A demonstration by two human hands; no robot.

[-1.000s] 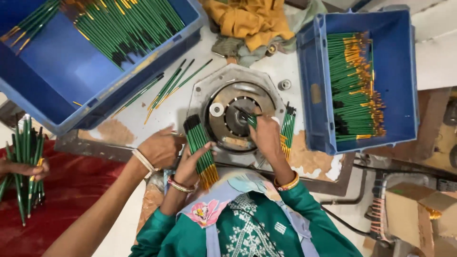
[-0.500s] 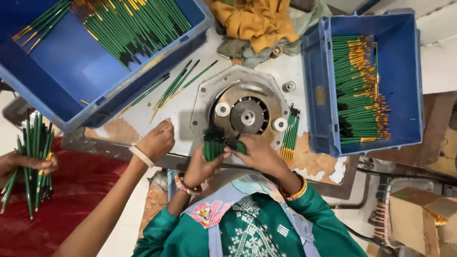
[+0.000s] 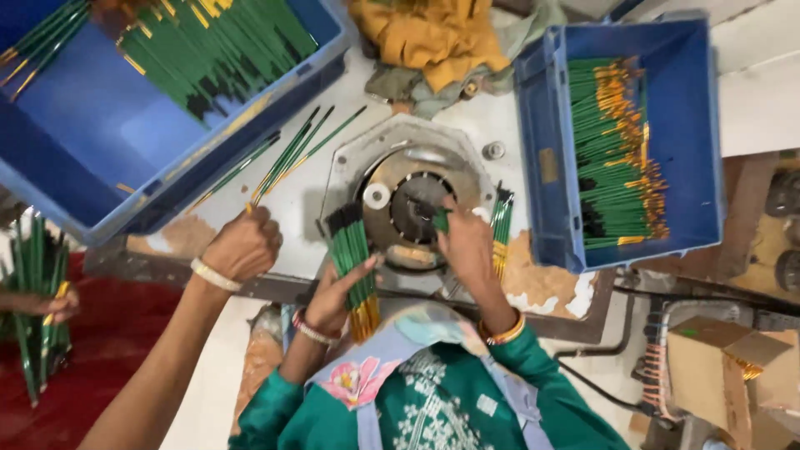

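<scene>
While left hand [image 3: 337, 287] fingers clasp slim green pencil bundle [image 3: 354, 258], right hand [image 3: 467, 246] fingers pinch one pencil [image 3: 440, 220] at round metal machine [image 3: 408, 200].

a round machine [image 3: 417, 204] sits mid-table [image 3: 308, 196], one crate [image 3: 125, 125] of pencils to its left, another crate [image 3: 692, 125] to its right, a cloth heap [image 3: 433, 42] behind it, loose pencils [image 3: 296, 154] between left crate and machine

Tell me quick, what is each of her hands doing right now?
Left hand: closed around a bundle of green pencils.
Right hand: pinching one green pencil over the round metal machine.
</scene>
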